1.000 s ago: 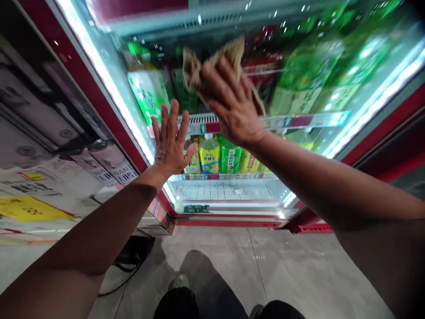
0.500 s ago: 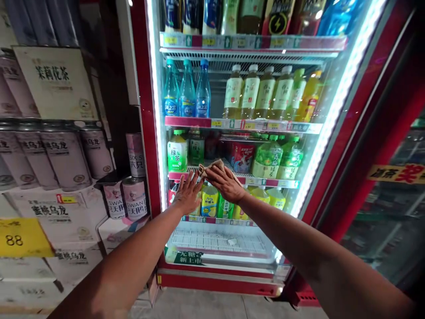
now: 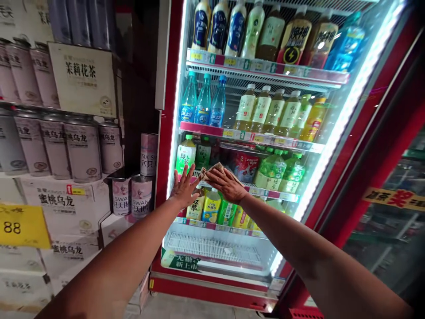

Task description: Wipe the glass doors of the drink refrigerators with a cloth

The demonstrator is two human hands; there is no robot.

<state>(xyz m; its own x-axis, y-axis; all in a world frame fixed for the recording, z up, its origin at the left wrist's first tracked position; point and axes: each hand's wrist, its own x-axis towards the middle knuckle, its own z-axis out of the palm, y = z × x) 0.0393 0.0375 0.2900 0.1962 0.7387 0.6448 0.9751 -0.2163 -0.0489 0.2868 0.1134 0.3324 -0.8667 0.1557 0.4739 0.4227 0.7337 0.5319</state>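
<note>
My right hand (image 3: 227, 185) presses a brown cloth (image 3: 217, 168) with its fingers stretched over it, in front of the lit drinks fridge. The cloth appears to lie against the fridge's glass door, where faint reflections show. Beside it, my left hand (image 3: 183, 189) has its fingers spread and nothing in them; it seems to rest on the glass too. Behind the left fingers stands a green tea bottle (image 3: 186, 153). Just right of the cloth is a red package (image 3: 245, 165) on the same shelf. Lemon drink bottles (image 3: 210, 206) stand below the hands.
Shelves of bottles (image 3: 202, 106) fill the upper fridge, and a white wire rack (image 3: 212, 246) lies at its bottom. Stacked cartons (image 3: 84, 79) and tall cans (image 3: 81, 150) crowd the left, with a yellow price sign (image 3: 25, 226). Another fridge (image 3: 392, 239) stands at the right.
The view has tilted, so the fridge's upper shelves sit lower and farther right. Against the fridge, my left hand has shifted left with fingers wider; the cloth stays under my right hand.
</note>
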